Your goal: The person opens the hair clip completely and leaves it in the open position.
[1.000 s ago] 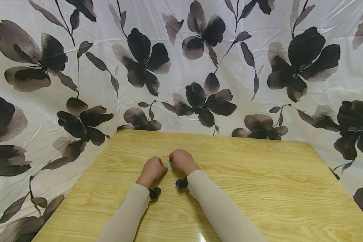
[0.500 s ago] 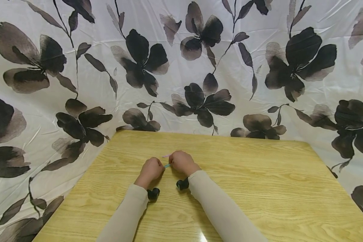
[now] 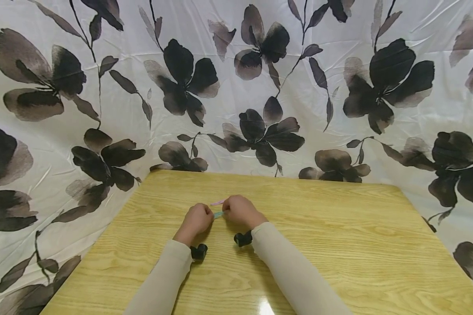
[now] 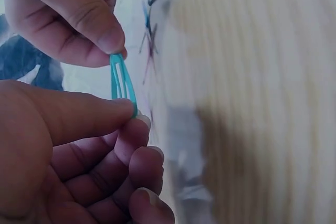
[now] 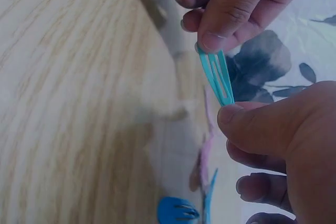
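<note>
A teal snap hair clip (image 3: pixel 218 215) is held up between both hands, just over the table. My left hand (image 3: pixel 198 221) pinches one end between thumb and index finger, its other fingers loosely curled in the left wrist view. At the narrow end, my right hand (image 3: pixel 242 211) grips the clip with thumb and fingertip. The slotted face of the clip (image 5: pixel 216 76) shows clearly in the right wrist view, and it looks closed flat. Just beyond the hands lies a pink hair clip (image 3: pixel 217 202), partly behind the right hand in the head view.
In the right wrist view a blue hair clip (image 5: pixel 177 211) and a thin blue piece (image 5: pixel 211 195) lie beside the pink clip. The wood-grain table (image 3: pixel 339 245) ends at a white floral cloth (image 3: pixel 323 100). Each wrist carries a small black camera (image 3: pixel 242 239).
The teal hair clip has turned from a slanted position to nearly level, showing more of its face. My right hand has shifted slightly right; more of the pink clip shows.
</note>
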`<state>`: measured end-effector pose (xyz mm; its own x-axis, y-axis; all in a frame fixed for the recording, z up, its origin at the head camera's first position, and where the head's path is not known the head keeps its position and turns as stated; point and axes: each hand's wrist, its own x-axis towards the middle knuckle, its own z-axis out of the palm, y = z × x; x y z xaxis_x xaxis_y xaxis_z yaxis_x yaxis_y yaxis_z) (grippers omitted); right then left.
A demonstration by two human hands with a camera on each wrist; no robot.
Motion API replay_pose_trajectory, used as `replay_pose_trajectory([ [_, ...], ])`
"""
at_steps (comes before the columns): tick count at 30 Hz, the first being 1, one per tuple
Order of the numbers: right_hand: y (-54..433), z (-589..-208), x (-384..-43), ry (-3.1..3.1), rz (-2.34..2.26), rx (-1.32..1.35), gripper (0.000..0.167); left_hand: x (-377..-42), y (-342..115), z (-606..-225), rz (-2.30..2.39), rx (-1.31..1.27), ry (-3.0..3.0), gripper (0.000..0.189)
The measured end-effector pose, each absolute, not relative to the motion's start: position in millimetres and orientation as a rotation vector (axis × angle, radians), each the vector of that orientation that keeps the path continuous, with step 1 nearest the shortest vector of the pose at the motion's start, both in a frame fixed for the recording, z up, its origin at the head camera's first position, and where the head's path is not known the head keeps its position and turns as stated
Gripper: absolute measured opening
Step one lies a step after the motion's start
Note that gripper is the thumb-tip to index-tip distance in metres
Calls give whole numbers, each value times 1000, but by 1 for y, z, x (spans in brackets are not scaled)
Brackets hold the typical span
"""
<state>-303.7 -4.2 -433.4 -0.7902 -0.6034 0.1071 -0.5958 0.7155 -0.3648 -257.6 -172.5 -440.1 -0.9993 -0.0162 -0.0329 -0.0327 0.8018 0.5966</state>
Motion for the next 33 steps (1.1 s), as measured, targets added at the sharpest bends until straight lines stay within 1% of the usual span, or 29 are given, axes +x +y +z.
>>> replay_pose_trajectory([
  [6,8,-428,-301,2873,-702,-1034,17,-260,-167,-435,1018,-51,2936,20],
  [11,19,-426,-300,2856,-765,-985,16,-260,-161,-431,1051,-51,2913,20],
  [16,27,-423,-298,2826,-856,-916,15,-261,-154,-430,1090,-17,2917,19],
  [33,60,-418,-284,2862,-1025,-906,15,-254,-127,-418,1185,81,2955,19],
])
